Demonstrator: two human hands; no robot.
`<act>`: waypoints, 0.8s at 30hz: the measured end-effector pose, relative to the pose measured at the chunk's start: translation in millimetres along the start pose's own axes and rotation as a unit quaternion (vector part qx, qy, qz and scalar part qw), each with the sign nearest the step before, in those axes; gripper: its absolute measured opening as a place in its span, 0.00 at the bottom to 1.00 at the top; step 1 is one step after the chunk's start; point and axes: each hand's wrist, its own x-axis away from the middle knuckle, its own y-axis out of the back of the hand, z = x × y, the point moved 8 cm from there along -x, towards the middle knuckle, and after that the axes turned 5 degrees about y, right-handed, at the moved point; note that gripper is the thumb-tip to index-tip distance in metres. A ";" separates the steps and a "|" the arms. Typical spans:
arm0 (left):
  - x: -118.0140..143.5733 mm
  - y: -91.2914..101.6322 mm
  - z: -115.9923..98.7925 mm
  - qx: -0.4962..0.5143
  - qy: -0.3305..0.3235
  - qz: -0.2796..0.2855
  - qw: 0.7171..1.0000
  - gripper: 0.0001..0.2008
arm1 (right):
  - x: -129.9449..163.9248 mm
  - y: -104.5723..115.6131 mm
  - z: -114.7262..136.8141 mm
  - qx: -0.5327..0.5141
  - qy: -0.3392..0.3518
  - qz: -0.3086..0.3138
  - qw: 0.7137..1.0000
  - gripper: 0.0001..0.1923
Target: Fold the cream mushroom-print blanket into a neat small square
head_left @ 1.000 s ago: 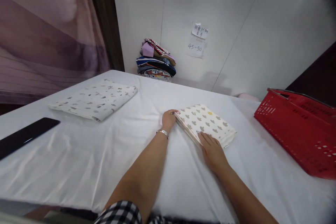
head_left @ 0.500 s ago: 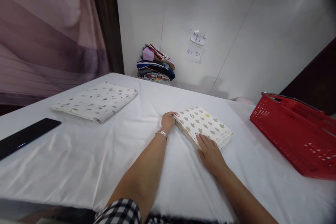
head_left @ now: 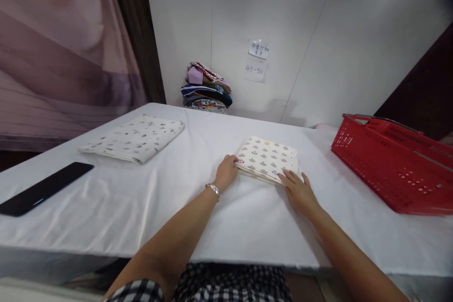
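Observation:
A folded white cloth with grey-green cloud-like shapes and a few coloured marks lies on the white-covered table. At its near left corner, my left hand pinches the folded layers; a silver bracelet is on that wrist. My right hand rests at the near right corner, fingers spread and their tips on the top layer. Its thumb is not clearly visible. Further left lies another folded white cloth with small grey prints, apart from both hands.
A red plastic basket stands on the right side of the table. At the left lies a flat black glossy object. A pile of folded fabrics stands by the back wall, left of two paper notes.
The cloud-print cloth has turned so its near edge lies more squarely towards me. My right hand has shifted with its corner, and its fingers are more spread. The camera view has shifted slightly.

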 end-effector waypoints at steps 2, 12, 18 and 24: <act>4.5 1.7 -2.5 -0.014 -0.006 -0.001 1.000 0.14 | -4.2 8.8 7.5 -0.011 -0.007 -0.005 1.000 0.25; 16.2 0.0 -12.2 -0.158 -0.039 -0.006 0.987 0.14 | -58.9 11.9 63.3 -0.091 0.043 -0.025 0.995 0.23; 12.0 3.4 -5.0 -0.075 -0.035 0.005 0.997 0.15 | -59.0 -10.4 57.7 -0.112 0.045 -0.032 0.992 0.21; -0.1 3.5 10.0 0.083 -0.023 0.086 0.993 0.13 | -56.5 -9.5 56.6 -0.111 0.047 -0.052 0.991 0.21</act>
